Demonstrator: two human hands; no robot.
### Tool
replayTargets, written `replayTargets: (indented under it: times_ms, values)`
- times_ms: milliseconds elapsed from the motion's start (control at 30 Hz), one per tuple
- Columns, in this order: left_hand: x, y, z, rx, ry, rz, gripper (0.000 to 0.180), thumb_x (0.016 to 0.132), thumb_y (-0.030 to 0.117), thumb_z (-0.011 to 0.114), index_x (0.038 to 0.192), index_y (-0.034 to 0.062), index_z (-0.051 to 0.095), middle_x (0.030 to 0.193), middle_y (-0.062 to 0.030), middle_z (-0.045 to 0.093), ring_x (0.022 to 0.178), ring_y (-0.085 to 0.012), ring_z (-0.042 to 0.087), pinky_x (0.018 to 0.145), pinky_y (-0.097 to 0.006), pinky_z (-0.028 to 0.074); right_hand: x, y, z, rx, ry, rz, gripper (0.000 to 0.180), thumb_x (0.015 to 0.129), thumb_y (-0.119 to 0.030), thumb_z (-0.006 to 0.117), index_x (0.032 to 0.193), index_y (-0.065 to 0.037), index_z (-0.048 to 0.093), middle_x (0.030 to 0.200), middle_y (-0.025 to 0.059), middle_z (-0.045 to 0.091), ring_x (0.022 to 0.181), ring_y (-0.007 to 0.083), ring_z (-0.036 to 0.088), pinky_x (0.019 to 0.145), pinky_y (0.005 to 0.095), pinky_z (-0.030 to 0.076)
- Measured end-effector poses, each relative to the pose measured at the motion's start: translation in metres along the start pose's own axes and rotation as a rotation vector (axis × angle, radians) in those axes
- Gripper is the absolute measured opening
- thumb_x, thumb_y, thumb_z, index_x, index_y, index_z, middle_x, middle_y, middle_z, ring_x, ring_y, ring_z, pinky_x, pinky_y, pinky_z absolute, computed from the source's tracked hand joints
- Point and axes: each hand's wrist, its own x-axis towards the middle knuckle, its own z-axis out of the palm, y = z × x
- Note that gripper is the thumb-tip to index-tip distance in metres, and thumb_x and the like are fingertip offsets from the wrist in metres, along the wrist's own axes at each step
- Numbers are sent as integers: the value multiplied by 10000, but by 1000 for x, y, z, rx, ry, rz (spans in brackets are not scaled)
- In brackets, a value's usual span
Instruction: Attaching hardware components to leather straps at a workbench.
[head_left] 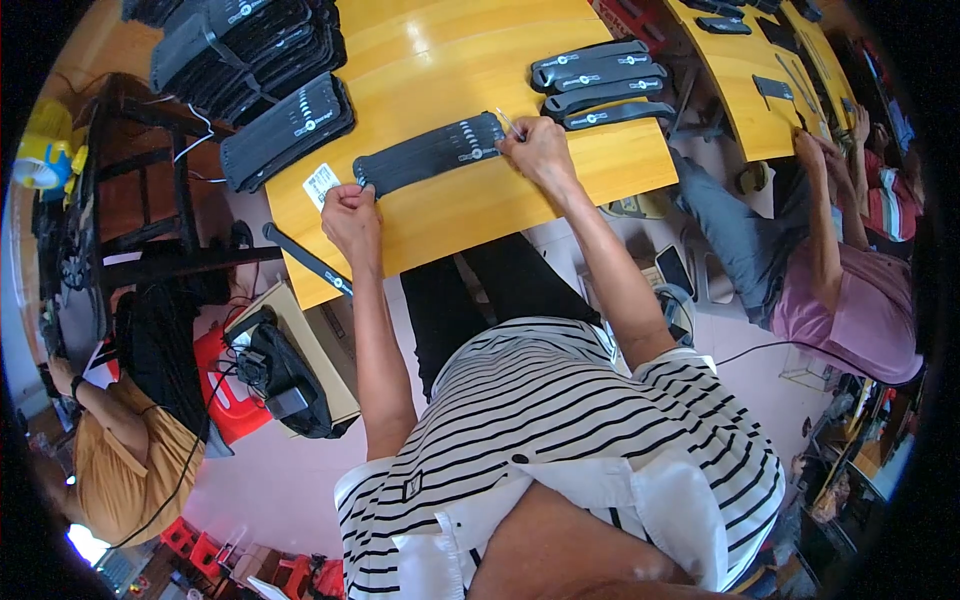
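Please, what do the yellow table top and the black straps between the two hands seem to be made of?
Table top: probably wood or wood-look laminate, glossy; faint grain and a bright reflection show.
Black straps: perhaps fabric or soft synthetic, mostly matt; they look thin, dull and layered.

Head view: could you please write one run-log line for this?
left hand: black straps, left end; right hand: thin stick, straps' right end; label: by left hand

flat stack of black long straps with white print point(425, 157), lying slightly slanted on yellow wooden table point(450, 222), right end farther; thin pale stick-like tool point(507, 121), tilted, partly hidden, near that end.
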Motion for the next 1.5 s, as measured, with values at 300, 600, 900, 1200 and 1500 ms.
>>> replayTargets:
  times_ms: [300,600,900,1200,1500]
  values:
    - [10,-13,-12,-113,-52,51,144,758,91,627,845,-7,567,622,-71,571,480,-137,528,468,-270,417,-4,1,-13,278,-36,53,119,767,-94,605,709,-19,534,553,64,565,474,123,544,440,277,412]
    - [-16,35,43,533,-164,792,516,858,304,508,1235,-33,404,1307,-208,384,1223,-313,352,994,-440,270,24,-49,22,-439,386,-420,166,786,-201,575,865,-65,522,818,149,549,754,318,572,559,433,474]
    - [-15,22,55,703,-287,787,674,874,414,441,1341,-34,254,1421,-192,214,1326,-296,192,1052,-493,134,34,-41,48,-642,342,-462,222,802,-274,557,921,-93,508,888,93,471,834,269,476,626,412,397]
    - [-2,8,33,698,-189,720,684,854,407,485,1331,-37,274,1414,-194,228,1318,-298,209,1050,-486,146,36,-41,48,-623,367,-457,208,808,-268,549,928,-100,522,891,92,478,835,273,476,630,413,387]
    - [-26,-8,-69,715,211,523,700,830,395,547,1295,-61,290,1265,-280,361,1183,-387,357,971,-478,297,18,-45,15,-273,475,-538,158,805,-183,550,921,-77,530,845,118,512,811,307,493,645,435,410]
